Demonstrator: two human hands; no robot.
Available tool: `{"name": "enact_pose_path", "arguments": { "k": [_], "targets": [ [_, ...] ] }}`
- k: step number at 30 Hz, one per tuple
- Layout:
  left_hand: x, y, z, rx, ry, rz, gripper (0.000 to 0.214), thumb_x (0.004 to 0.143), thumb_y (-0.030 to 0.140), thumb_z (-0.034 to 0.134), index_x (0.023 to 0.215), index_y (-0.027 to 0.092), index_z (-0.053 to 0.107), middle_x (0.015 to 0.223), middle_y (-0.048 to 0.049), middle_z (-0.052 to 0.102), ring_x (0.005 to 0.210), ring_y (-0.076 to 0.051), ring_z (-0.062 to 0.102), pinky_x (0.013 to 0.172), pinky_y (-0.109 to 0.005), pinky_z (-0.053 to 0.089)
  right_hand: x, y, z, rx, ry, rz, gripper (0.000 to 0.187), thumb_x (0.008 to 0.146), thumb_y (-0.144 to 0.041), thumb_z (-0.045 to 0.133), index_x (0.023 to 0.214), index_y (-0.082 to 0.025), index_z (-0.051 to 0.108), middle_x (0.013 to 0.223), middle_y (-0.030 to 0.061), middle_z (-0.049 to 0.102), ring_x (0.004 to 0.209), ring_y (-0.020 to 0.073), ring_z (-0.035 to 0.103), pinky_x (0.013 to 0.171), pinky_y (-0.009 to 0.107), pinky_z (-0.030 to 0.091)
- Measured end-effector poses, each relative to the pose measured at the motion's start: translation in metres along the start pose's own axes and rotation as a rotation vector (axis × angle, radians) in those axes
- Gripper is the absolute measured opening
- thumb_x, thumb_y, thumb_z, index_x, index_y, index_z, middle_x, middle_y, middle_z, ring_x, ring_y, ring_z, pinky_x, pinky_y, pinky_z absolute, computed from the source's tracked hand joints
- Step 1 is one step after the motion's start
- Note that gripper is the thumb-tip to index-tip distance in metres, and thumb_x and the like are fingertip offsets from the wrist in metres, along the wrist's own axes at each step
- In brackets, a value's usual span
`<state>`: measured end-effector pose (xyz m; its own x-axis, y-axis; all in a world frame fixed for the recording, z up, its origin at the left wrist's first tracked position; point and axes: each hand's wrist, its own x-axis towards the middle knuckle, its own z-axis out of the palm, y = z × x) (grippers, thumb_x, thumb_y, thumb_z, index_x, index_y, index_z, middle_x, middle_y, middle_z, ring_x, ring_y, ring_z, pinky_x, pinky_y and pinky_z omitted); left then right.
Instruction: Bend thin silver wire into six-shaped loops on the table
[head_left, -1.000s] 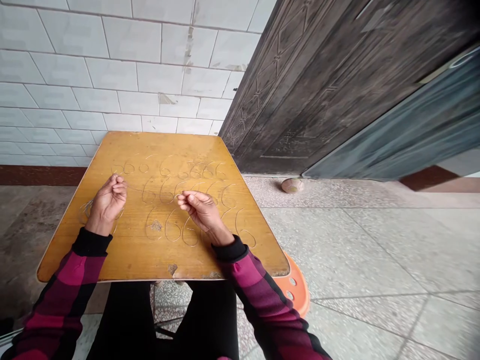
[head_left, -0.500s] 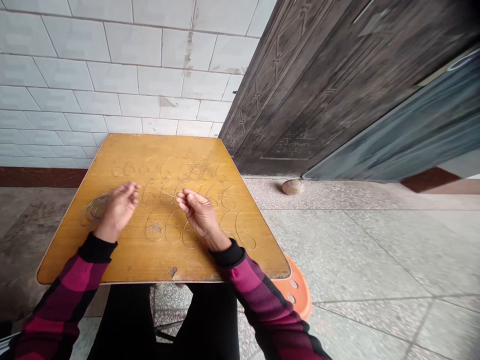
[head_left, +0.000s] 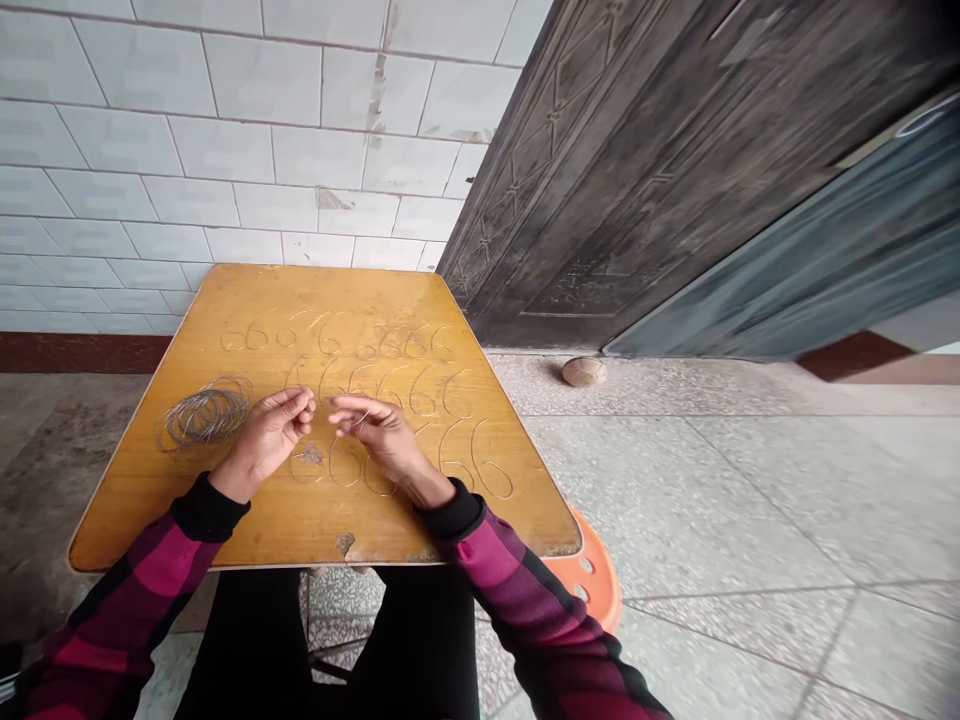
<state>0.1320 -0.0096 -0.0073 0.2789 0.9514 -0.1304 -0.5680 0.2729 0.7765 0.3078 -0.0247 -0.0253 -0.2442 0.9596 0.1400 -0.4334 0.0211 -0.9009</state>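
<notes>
"Pinching that thin wire in the right grip?"
"Yes, clenched close to the tips for control, forearms angled inward."
"And the left grip?"
"Curled just beside it; I can't tell if it holds anything."
"The wire coil?"
"On the desk, left of that grip."

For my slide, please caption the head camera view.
Right hand pinches thin wire near left hand over a wooden table with wire coil.

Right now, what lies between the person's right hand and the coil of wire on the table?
In the head view, the left hand lies between the right hand and the coil of wire, over the yellow wooden tabletop.
</notes>
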Motion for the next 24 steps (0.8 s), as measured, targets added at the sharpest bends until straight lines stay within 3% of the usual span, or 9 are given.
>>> {"name": "enact_pose_path", "arguments": {
  "k": [3,9,17,24],
  "targets": [
    [-0.004,-0.002,0.001,0.075,-0.095,-0.082,0.019,0.066,0.022,0.079,0.078,0.011,0.069,0.070,-0.0009,0.060,0.056,-0.005,0.050,0.050,-0.015,0.041,0.004,0.000,-0.005,-0.015,0.092,0.032,0.024,0.073,-0.030,0.075,0.096,-0.026,0.073,0.103,0.0020,0.073,0.085,0.0129,0.066,0.073,0.026,0.052],
    [-0.010,-0.016,0.007,0.224,-0.277,-0.226,0.024,0.069,0.031,0.077,0.072,0.011,0.065,0.064,0.0008,0.053,0.052,-0.005,0.044,0.047,-0.018,0.035,0.004,0.005,0.002,0.014,0.003,0.062,0.022,0.068,-0.037,0.078,0.084,-0.023,0.074,0.070,-0.0015,0.071,0.061,0.0110,0.061,0.066,0.028,0.050],
    [-0.013,-0.015,0.010,0.295,-0.207,-0.265,0.024,0.067,0.031,0.077,0.071,0.011,0.064,0.062,0.0017,0.052,0.049,-0.005,0.042,0.045,-0.018,0.033,0.008,-0.010,-0.011,0.151,0.123,0.100,0.021,0.066,-0.033,0.080,0.080,-0.019,0.072,0.074,0.0000,0.072,0.057,0.0061,0.054,0.053,0.018,0.041],
    [-0.016,-0.021,0.010,0.346,-0.195,-0.275,0.020,0.068,0.028,0.076,0.067,0.011,0.065,0.061,0.0001,0.055,0.047,-0.005,0.043,0.044,-0.019,0.033,0.016,-0.030,-0.032,0.199,0.272,-0.021,0.017,0.065,-0.029,0.080,0.077,-0.021,0.071,0.074,-0.0015,0.071,0.055,0.0057,0.055,0.048,0.016,0.041]
  ]
}}
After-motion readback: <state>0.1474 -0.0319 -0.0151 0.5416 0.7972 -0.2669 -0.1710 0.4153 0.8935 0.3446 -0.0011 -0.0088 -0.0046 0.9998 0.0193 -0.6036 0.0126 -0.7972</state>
